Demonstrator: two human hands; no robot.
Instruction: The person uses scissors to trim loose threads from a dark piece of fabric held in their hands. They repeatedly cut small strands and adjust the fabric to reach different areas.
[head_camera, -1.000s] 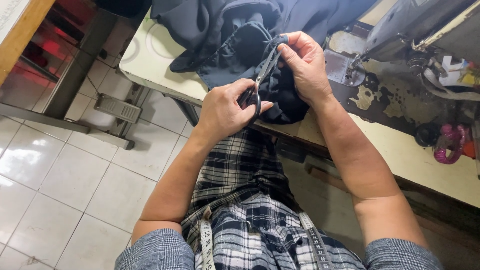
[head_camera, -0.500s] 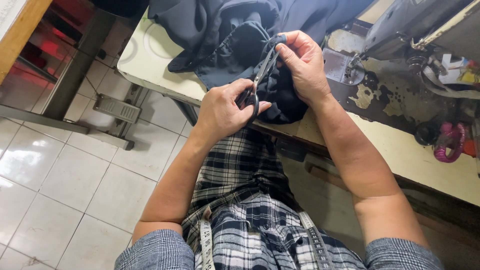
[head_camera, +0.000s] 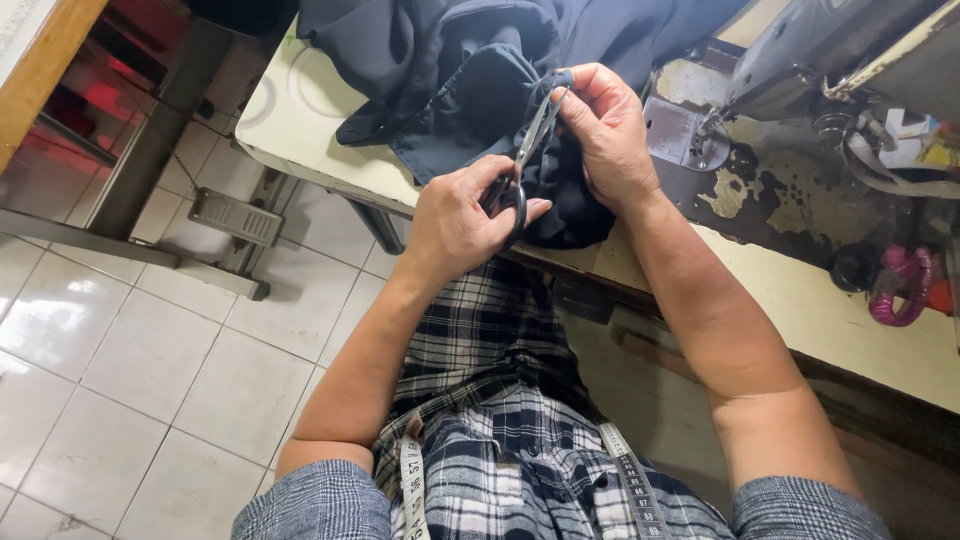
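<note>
My left hand (head_camera: 462, 222) grips a pair of scissors (head_camera: 527, 157) by the black handles, blades pointing up and to the right. The blade tips meet a fold of dark navy fabric (head_camera: 470, 70) that my right hand (head_camera: 607, 132) pinches between thumb and fingers. The rest of the fabric is heaped on the cream-coloured sewing table (head_camera: 300, 125) and hangs over its front edge. Both forearms reach out from above my lap, which is covered in checked cloth.
A worn sewing machine (head_camera: 800, 60) stands at the right on the table. A pink hook-shaped object (head_camera: 895, 290) lies near the right edge. A measuring tape (head_camera: 412, 490) hangs round my neck. A foot pedal (head_camera: 235, 215) and metal legs stand on the white tiled floor.
Both hands, the scissors and the pinched fabric stay almost in place; the view has shifted slightly.
</note>
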